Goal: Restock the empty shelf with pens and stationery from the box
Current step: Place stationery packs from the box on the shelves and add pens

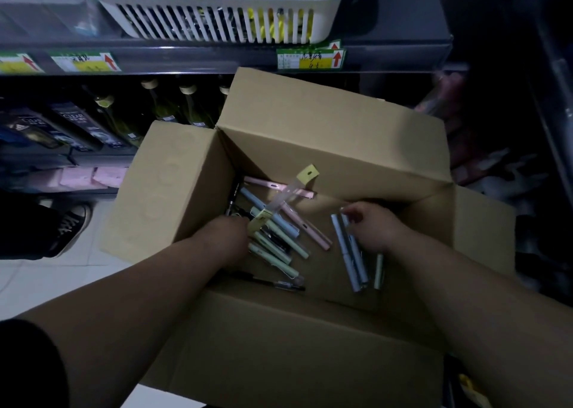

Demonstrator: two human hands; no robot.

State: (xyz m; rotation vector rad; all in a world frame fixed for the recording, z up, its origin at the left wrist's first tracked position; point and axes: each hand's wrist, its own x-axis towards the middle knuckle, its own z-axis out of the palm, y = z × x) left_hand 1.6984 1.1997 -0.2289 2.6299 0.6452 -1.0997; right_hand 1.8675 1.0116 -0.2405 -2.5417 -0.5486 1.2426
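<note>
An open cardboard box (335, 131) sits in front of me with its flaps spread. Inside lie several pastel pens: pink (279, 187), blue and green (273, 243), plus a clear packet with a yellow tag (297, 184) and a black pen (263, 282). My left hand (229, 237) reaches into the pile at the box's left, its fingers hidden among the pens. My right hand (372, 227) grips a small bundle of blue-grey pens (352, 252) at the box's right.
A white slatted basket (217, 19) of goods stands on the shelf above, with price labels (310, 57) on its edge. Bottles (161, 106) fill a lower shelf at left. Another person's black sneaker (73, 224) stands on the tiled floor at left.
</note>
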